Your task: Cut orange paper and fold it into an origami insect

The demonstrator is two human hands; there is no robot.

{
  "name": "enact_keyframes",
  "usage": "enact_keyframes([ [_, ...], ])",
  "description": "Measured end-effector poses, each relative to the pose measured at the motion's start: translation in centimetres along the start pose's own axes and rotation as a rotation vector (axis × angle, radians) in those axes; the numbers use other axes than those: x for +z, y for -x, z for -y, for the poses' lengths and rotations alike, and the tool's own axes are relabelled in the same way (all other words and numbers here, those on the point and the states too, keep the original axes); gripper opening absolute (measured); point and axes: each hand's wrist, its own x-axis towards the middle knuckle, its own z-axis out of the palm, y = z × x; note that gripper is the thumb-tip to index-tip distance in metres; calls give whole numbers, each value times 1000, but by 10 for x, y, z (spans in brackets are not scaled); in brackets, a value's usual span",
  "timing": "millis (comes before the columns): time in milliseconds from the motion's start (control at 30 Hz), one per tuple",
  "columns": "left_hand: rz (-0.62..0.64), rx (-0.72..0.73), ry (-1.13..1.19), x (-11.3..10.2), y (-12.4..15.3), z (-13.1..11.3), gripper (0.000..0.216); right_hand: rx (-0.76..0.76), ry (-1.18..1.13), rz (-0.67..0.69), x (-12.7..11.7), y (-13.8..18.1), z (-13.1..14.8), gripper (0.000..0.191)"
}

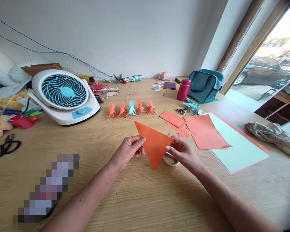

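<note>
An orange sheet of paper (154,145), folded into a triangle, is held up above the table between my two hands. My left hand (131,149) pinches its left edge, thumb on the near face. At the right corner my right hand (181,149) grips it between thumb and fingers. Behind the paper and my right fingers, a white ring (171,160), perhaps a tape roll, is partly hidden. Beyond the paper stands a row of several folded paper figures, mostly orange, with one light blue figure (131,108) in the middle.
To the right lie orange paper strips (172,119), an orange sheet (205,132) and pale green sheets (241,153). A fan (65,93) stands at the back left, black scissors (5,148) at far left. A pink bottle (183,89) and teal bag (205,85) stand at the back right.
</note>
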Motion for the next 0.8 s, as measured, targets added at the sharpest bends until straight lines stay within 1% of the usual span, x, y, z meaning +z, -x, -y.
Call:
enact_keyframes([
  [67, 10, 11, 25, 0, 1, -3, 46, -22, -1, 104, 4, 1, -5, 42],
  [100, 15, 21, 46, 1, 2, -5, 44, -36, 30, 138, 6, 2, -7, 41],
  [133, 22, 36, 74, 1, 3, -7, 41, -58, 68, 145, 7, 3, -8, 38],
  [200, 56, 75, 114, 1, 5, -11, 33, -91, 115, 101, 9, 6, -6, 32],
  [267, 101, 116, 111, -1, 7, -14, 26, -161, 159, 16, 8, 8, -2, 25],
  [300, 126, 123, 88, -2, 8, -16, 23, -222, 193, -23, 8, 8, 1, 21],
  [367, 138, 189, 78, -4, 8, -18, 18, -486, 348, -108, 7, 9, 5, 23],
  [400, 167, 198, 63, -5, 8, -18, 16, -564, 395, -145, 7, 8, 5, 27],
  [433, 185, 206, 41, -7, 8, -18, 15, -601, 427, -171, 7, 7, 5, 31],
  [500, 218, 239, -9, -9, 7, -16, 16, -618, 475, -174, 7, 5, 3, 34],
  [600, 231, 336, -127, -13, 11, -11, 15, -635, 510, -148, 6, 3, 1, 28],
  [667, 248, 400, -245, -14, 19, -9, 16, -647, 513, -132, 5, 3, 1, 27],
  [733, 277, 442, -353, -16, 30, -7, 23, -657, 527, -115, 4, 4, 1, 28],
  [800, 274, 481, -431, -18, 39, -5, 28, -665, 560, -113, 4, 5, 1, 28],
])
